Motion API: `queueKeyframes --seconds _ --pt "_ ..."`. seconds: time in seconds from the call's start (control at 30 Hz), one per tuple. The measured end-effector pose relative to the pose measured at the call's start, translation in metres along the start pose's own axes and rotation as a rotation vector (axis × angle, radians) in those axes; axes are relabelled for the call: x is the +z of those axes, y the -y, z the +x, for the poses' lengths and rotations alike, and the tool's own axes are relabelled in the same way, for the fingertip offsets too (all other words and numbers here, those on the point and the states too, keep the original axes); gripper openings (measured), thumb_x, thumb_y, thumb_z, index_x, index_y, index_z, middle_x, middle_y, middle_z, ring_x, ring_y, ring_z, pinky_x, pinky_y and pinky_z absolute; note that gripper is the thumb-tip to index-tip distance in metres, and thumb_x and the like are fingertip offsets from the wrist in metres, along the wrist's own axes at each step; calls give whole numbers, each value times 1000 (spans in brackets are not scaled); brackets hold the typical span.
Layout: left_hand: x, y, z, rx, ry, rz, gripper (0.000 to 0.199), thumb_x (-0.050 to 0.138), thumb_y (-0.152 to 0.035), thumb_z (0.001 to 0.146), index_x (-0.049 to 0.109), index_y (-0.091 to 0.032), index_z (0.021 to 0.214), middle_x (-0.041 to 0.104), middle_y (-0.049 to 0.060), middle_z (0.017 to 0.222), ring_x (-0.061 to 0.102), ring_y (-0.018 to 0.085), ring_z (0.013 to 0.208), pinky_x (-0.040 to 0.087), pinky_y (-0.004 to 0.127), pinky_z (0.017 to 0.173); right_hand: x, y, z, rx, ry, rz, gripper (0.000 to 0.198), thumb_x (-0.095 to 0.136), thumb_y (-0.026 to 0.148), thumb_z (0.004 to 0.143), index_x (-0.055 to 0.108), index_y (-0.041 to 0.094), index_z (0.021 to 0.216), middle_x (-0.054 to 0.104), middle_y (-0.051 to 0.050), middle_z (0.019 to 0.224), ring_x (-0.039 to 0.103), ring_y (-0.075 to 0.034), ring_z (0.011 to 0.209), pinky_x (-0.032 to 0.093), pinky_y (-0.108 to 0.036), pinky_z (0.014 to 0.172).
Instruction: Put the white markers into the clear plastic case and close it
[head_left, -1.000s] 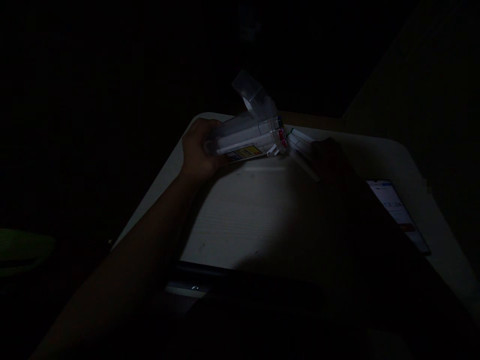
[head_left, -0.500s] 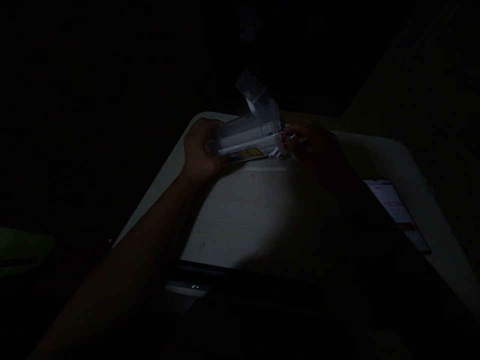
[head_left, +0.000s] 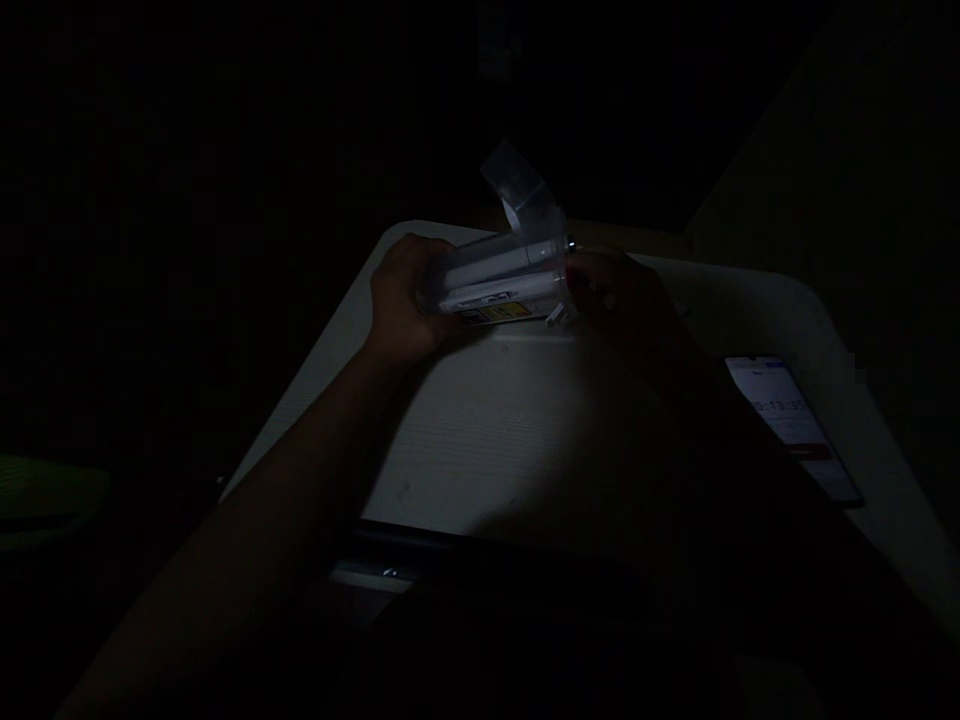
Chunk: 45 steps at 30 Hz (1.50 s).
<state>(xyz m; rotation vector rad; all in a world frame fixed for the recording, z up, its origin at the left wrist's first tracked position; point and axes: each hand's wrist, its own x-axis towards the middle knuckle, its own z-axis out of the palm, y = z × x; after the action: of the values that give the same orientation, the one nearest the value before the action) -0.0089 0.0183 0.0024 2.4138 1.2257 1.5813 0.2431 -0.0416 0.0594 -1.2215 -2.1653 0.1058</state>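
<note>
My left hand [head_left: 409,300] is closed around the back end of a clear plastic pen box [head_left: 487,265], holding it tilted over the far part of the table. Its clear lid flap [head_left: 517,185] stands up, folded back. Inside lie several long white-barrelled pens [head_left: 499,290], and a yellow and black label [head_left: 506,312] shows low on the side. At the open right end, my right hand [head_left: 619,290] is closed, with its fingertips against a red-ended pen [head_left: 574,275]. White clip-like pieces [head_left: 557,315] stick out below. Deep shadow hides much of the right fingers.
A lit phone [head_left: 791,430] lies on the right of the white table [head_left: 465,430], showing running digits. A dark bar-like object [head_left: 450,545] crosses the near edge. Something green [head_left: 52,495] is at the far left. The surroundings are very dark.
The box has shifted slightly to the right. My right fingers now cover more of the red end at the opening. The phone's digits have changed.
</note>
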Motion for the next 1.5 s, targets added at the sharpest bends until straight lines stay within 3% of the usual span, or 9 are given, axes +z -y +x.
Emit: queueKeyframes --seconds 0.13,0.3,0.47,0.73,0.9,1.0,1.23,1.5 --pt "0 -2 0 47 -14 1 87 57 -92 53 62 -22 104 67 9 96 64 27 89 52 44 76 -6 4 2 65 30 -4 33 41 33 98 69 19 108 67 -7 110 63 -16 98 49 -27 90" --pt "1 -1 1 16 -6 -10 88 55 -94 52 61 -24 105 65 8 97 64 28 93 53 46 80 -16 2 0 142 -66 8 29 50 39 95 71 20 103 70 -6 104 65 -17 94 51 -29 88" --pt "0 -2 1 -7 9 -20 85 61 -91 51 61 -24 104 65 8 97 64 28 92 53 47 81 -19 -2 -1 157 -156 -8 23 53 32 93 72 19 94 69 -4 97 66 -16 88 53 -29 82" --pt "2 2 0 1 -24 -22 92 55 -95 49 62 -23 105 65 8 96 65 29 91 53 48 80 -26 3 3 122 -95 100 15 63 26 86 75 16 86 71 -2 84 64 -11 75 53 -24 73" --pt "1 5 -1 -64 33 19 90 56 -94 52 59 -24 109 65 7 101 64 30 101 53 48 82 -34 1 -2 51 14 194 30 54 20 86 73 16 109 72 -3 104 67 -13 87 53 -26 81" --pt "1 7 -1 -60 45 26 91 57 -93 53 58 -23 111 64 7 102 63 30 104 53 48 81 -38 1 -4 66 32 134 33 50 20 87 73 18 112 72 -3 102 67 -14 86 53 -27 81" --pt "0 5 2 -22 50 34 88 56 -94 51 59 -25 107 66 6 99 64 28 97 52 49 80 -32 7 2 117 -5 87 25 69 36 83 73 14 94 70 -4 92 65 -14 82 50 -26 75" --pt "1 8 1 2 32 29 92 62 -93 48 61 -23 107 66 7 98 62 27 93 52 46 82 -40 6 2 226 -20 93 10 77 18 74 73 16 83 67 0 77 61 -11 70 44 -22 61"
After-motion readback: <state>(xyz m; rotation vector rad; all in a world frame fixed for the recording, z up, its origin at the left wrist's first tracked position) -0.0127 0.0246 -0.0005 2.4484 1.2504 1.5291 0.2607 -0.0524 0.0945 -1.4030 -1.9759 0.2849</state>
